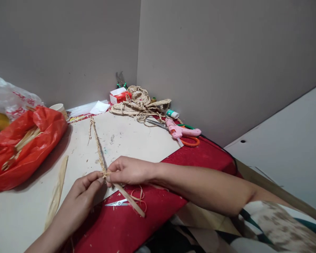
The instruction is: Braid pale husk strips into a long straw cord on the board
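Observation:
A thin straw-coloured braid (98, 146) runs away from me across a pale board. My left hand (88, 186) pinches its near end between thumb and fingers. Right beside it, my right hand (123, 172) is closed on the same end of the braid, fingertips almost touching those of the left. A loose flat strand (131, 200) hangs from under my right hand toward the red cloth. Small scissors (118, 203) lie on the cloth just below the hands, their handles partly covered by strands. The exact crossing of strands between my fingertips is hidden.
An orange-red plastic bag (47, 128) with dried husk strips stands at left, near a long husk strip (58, 182) on the board (137, 144). At the back lie coiled braids (139, 95), a red box (121, 96), a pink glue gun (177, 129) and orange-handled scissors (192, 142). Grey walls close the corner.

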Motion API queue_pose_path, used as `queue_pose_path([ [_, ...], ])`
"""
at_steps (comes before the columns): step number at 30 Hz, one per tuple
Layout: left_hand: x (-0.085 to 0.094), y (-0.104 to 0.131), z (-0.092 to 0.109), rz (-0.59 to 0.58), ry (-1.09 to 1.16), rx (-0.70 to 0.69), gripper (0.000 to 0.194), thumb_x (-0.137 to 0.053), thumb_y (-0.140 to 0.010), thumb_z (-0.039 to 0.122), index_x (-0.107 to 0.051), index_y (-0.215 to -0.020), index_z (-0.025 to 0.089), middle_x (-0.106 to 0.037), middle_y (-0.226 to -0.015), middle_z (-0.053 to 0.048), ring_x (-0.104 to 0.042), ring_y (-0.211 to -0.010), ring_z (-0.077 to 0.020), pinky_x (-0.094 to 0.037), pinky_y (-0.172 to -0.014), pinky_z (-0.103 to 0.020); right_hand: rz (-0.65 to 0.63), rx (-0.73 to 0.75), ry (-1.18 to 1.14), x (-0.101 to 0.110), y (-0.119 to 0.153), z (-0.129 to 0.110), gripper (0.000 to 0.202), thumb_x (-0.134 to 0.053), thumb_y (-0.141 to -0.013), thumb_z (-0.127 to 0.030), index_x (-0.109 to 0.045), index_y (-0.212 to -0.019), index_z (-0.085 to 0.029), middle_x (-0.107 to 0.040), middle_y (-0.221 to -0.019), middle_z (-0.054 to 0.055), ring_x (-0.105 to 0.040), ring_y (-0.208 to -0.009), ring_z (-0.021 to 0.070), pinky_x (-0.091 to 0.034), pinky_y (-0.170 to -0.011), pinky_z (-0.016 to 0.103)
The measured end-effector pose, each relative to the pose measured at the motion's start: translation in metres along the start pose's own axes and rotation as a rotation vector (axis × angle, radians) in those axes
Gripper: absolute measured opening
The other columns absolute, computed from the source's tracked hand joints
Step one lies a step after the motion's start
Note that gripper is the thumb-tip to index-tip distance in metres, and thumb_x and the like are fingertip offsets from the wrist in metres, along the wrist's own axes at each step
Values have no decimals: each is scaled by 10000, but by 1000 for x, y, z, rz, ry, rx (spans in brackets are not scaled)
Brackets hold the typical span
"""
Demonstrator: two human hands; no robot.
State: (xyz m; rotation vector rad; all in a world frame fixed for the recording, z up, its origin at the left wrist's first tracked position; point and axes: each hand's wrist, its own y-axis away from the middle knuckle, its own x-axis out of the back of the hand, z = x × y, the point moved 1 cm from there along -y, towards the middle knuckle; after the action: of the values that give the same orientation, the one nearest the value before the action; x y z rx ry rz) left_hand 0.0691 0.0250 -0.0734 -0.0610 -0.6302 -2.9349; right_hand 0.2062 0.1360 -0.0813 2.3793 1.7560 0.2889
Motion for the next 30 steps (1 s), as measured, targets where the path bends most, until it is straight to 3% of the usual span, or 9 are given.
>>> queue_pose_path([
  [3, 2, -2, -2, 8, -91, 0, 345, -611, -797, 519, -631, -762, 176, -413, -540, 60, -275, -458, -68, -210, -388, -170, 20, 21, 258, 2, 3, -4, 158, -479, -835, -177, -581, -727, -123, -458, -557, -46, -383, -502, 57, -298, -497, 195],
  [7, 3, -6, -6, -31, -142, 15, 415, -578, -803, 569, -549, -668, 178, -352, -525, 69, -245, -458, -68, -192, -397, -181, 97, 112, 570, -1, 8, -9, 185, -466, -831, -171, -577, -688, -130, -428, -555, -36, -360, -533, 70, -285, -531, 211],
  [10, 4, -9, -9, -116, -88, 64, 403, -551, -822, 573, -560, -707, 187, -289, -482, 92, -182, -429, -67, -146, -393, -195, 131, 176, 708, -5, 11, -9, 213, -457, -860, -188, -636, -760, -128, -537, -643, 7, -389, -576, 88, -299, -572, 230],
  [14, 6, -10, -12, -86, -23, 86, 412, -556, -821, 569, -539, -674, 185, -262, -462, 103, -141, -424, -63, -114, -398, -197, 164, 187, 842, -8, 13, -9, 237, -442, -890, -233, -644, -802, -144, -588, -709, 40, -386, -594, 105, -278, -577, 250],
  [20, 3, -7, -12, -50, 20, 44, 413, -593, -810, 542, -514, -633, 177, -290, -478, 96, -168, -436, -56, -151, -406, -184, 194, 179, 773, -4, 22, -21, 234, -469, -879, -221, -565, -682, -139, -499, -610, 4, -338, -556, 90, -267, -557, 243],
  [24, 1, -6, -13, -33, 30, 34, 412, -597, -819, 514, -473, -614, 180, -277, -493, 92, -158, -459, -61, -152, -411, -186, 92, 263, 617, -10, 24, -21, 249, -450, -870, -155, -441, -621, -149, -377, -549, -43, -317, -531, 66, -276, -544, 208],
  [30, -1, -6, -19, -12, 158, 5, 418, -595, -831, 478, -432, -586, 181, -255, -516, 85, -173, -487, -70, -182, -435, -197, 77, 252, 811, -21, 23, -13, 210, -431, -869, -170, -535, -690, -137, -488, -593, 0, -307, -536, 89, -291, -548, 241],
])
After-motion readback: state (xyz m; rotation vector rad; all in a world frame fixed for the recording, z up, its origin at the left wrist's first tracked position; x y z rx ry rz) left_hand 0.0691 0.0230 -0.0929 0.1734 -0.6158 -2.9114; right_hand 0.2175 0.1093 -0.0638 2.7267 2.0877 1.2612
